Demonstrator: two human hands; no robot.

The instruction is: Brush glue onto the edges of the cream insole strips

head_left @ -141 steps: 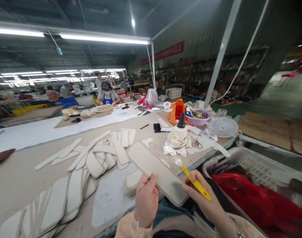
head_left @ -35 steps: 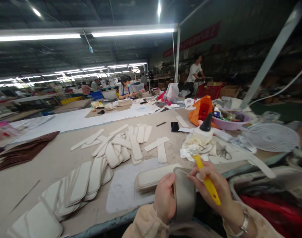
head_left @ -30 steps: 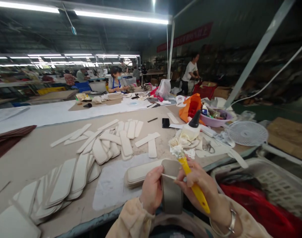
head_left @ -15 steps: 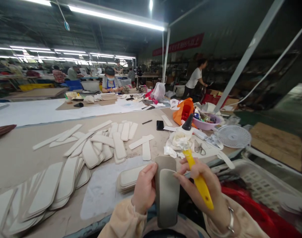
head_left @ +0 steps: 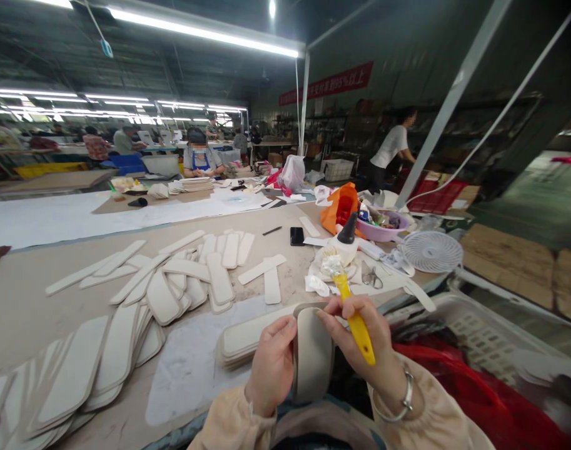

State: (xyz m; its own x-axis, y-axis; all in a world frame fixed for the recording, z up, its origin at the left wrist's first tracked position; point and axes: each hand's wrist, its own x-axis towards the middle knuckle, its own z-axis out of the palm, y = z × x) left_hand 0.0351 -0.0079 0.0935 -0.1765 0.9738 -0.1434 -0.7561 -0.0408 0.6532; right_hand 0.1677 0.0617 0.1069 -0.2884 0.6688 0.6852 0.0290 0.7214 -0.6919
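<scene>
My left hand (head_left: 270, 364) grips the left edge of a grey-brown strip (head_left: 306, 307) with rounded ends, held upright over the table's front edge. A pale, round-ended panel (head_left: 311, 353) lies over its face and covers most of it. My right hand (head_left: 368, 342) holds a yellow-handled brush (head_left: 359, 328), its bristles up and coated with white stuff. The thumb and forefinger of that hand also touch the top right corner of the pale panel. Just left of my hands, a stack of similar pale panels (head_left: 241, 340) rests on a whitish sheet (head_left: 182, 356).
Many loose pale panels (head_left: 95, 356) spread over the table's left. Beyond my right hand are a dark-nozzled bottle (head_left: 347, 234), scissors (head_left: 372, 277), a phone (head_left: 297, 235), a purple basin (head_left: 383, 230) and a white fan (head_left: 433, 252). A plastic crate (head_left: 477, 337) stands right. Co-workers are behind.
The pale panel has moved up the grey-brown strip, close to its top end. The strip now looks curved and shorter. The brush has shifted left with my right hand, and the view has turned slightly right.
</scene>
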